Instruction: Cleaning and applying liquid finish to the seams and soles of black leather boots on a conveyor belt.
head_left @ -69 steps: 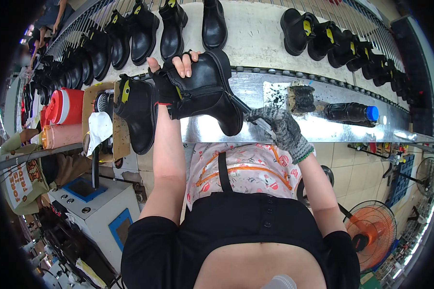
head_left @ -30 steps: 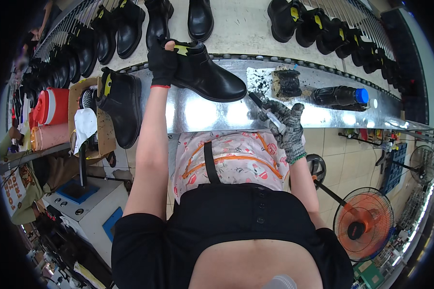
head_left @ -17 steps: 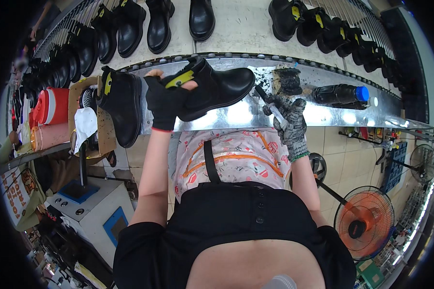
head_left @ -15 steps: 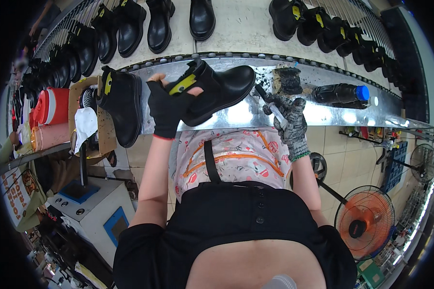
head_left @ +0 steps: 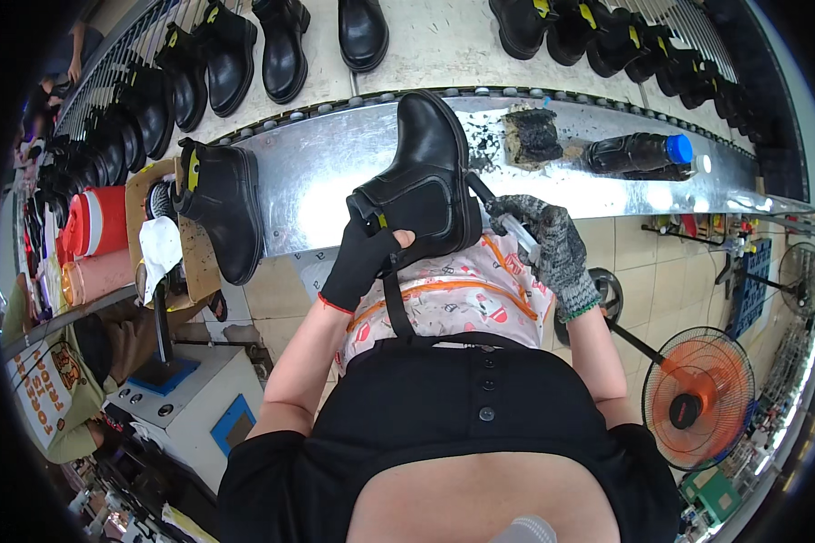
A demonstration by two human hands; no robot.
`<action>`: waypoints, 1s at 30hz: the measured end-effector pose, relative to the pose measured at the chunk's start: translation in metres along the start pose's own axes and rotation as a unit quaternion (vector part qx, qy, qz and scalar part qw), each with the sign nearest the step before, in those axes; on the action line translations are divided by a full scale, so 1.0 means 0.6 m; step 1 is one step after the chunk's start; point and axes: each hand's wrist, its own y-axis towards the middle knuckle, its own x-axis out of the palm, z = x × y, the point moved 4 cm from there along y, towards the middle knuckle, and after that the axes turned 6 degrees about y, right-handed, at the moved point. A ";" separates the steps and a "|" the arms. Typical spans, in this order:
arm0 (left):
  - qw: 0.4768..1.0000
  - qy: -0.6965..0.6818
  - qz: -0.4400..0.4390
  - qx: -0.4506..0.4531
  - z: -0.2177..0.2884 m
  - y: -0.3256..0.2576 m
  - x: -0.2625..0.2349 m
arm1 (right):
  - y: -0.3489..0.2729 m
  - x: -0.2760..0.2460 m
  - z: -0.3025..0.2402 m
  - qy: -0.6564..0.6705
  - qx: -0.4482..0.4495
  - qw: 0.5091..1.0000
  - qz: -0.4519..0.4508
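A black ankle boot (head_left: 417, 181) is tilted over the metal ledge's near edge, toe pointing away and sole edge to the right. My left hand (head_left: 364, 258), in a black fingerless glove, grips it by the top opening, its bare thumb on the shaft. In my right hand (head_left: 552, 244), gloved in grey knit, is a slim tool (head_left: 482, 188) with a dark tip and a pale, clear handle; its exact kind is unclear. The dark tip is at the sole edge near the heel. A second black boot (head_left: 226, 204) stands at the ledge's left end.
A blackened sponge-like block (head_left: 531, 136) and a dark bottle with a blue cap (head_left: 638, 152) lie on the metal ledge (head_left: 308, 181). Black boots (head_left: 285, 50) line the conveyor behind. At left are a cardboard box (head_left: 199, 262) and red jug (head_left: 104, 222); an orange fan (head_left: 697, 398) stands lower right.
The held boot has turned from toe-right to toe-away and come nearer my body. My left hand moved right and nearer with it. The tool's tip now meets the sole edge.
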 end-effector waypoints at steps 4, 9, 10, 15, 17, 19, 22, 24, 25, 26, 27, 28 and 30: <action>0.999 -0.030 0.019 -0.004 0.001 -0.001 0.021 | -0.016 -0.006 -0.011 -0.032 0.004 0.999 -0.011; 0.999 -0.052 -0.007 0.001 0.014 0.002 0.039 | -0.043 -0.021 -0.024 -0.155 0.008 0.987 -0.028; 0.999 -0.051 -0.007 0.001 0.016 0.003 0.041 | -0.048 -0.026 -0.023 -0.165 -0.013 0.986 -0.019; 0.992 -0.121 -0.017 0.015 0.027 0.007 0.056 | -0.085 -0.036 -0.058 -0.100 -0.026 0.994 -0.019; 0.989 -0.148 -0.023 -0.004 0.036 0.007 0.064 | -0.100 -0.035 -0.078 -0.132 -0.011 0.991 -0.011; 0.984 -0.176 -0.030 -0.022 0.047 0.006 0.071 | -0.112 -0.039 -0.072 -0.085 -0.099 0.991 0.009; 0.977 -0.202 -0.059 -0.026 0.058 0.008 0.077 | -0.123 -0.038 -0.062 -0.085 -0.100 0.991 0.023; 0.977 -0.188 -0.095 -0.027 0.062 0.011 0.073 | -0.127 -0.034 -0.073 -0.151 -0.124 0.980 0.030; 0.977 -0.188 -0.095 -0.024 0.065 0.011 0.073 | -0.129 -0.031 -0.068 -0.153 -0.127 0.980 0.029; 0.973 -0.212 -0.080 -0.033 0.067 0.012 0.074 | -0.129 -0.031 -0.053 -0.143 -0.135 0.980 0.038; 0.969 -0.236 -0.065 -0.043 0.071 0.013 0.075 | -0.128 -0.031 -0.039 -0.133 -0.143 0.980 0.046; 0.969 -0.236 -0.062 -0.038 0.082 0.008 0.080 | -0.126 -0.027 -0.030 -0.101 -0.174 0.978 0.049; 0.950 -0.306 0.012 -0.064 0.101 -0.001 0.083 | -0.123 -0.019 -0.015 -0.095 -0.150 0.983 0.054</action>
